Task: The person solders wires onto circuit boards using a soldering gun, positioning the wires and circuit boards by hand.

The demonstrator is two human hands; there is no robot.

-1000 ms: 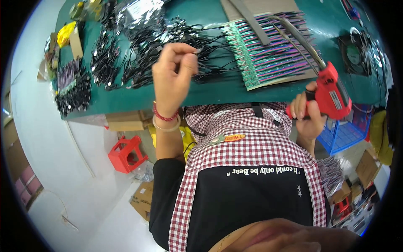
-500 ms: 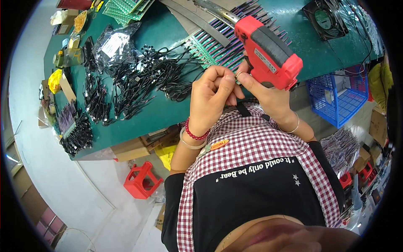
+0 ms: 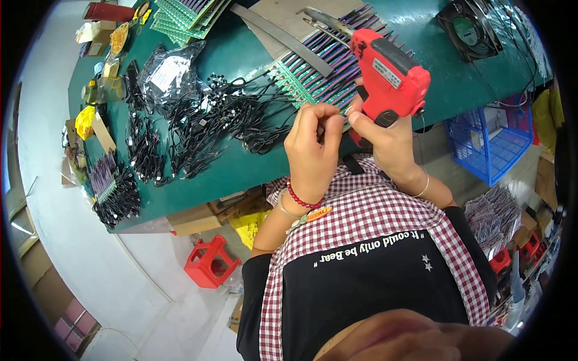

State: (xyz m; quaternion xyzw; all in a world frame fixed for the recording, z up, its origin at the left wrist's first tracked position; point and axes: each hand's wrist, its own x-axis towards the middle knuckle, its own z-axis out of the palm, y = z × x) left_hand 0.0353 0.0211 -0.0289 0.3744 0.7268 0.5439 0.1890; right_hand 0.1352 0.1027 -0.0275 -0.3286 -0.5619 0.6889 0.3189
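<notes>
My right hand is wrapped round the handle of a red and black soldering gun. Its metal tip points up and left, over a green panel of circuit boards with rows of purple and black wires. Close beside it, at the table's near edge, my left hand is curled with thumb and fingers drawn together. What those fingers hold, if anything, is too small to tell. Across the wired panel lies a flat grey metal bar.
Black cables with small connectors are heaped left of my hands, near a clear plastic bag. More green boards are stacked at the far left. A fan stands at right; a blue crate and red stool are below.
My left hand has turned more upright and its fingers have drawn slightly away from my right hand. The soldering gun has tilted a little, showing more of its handle.
</notes>
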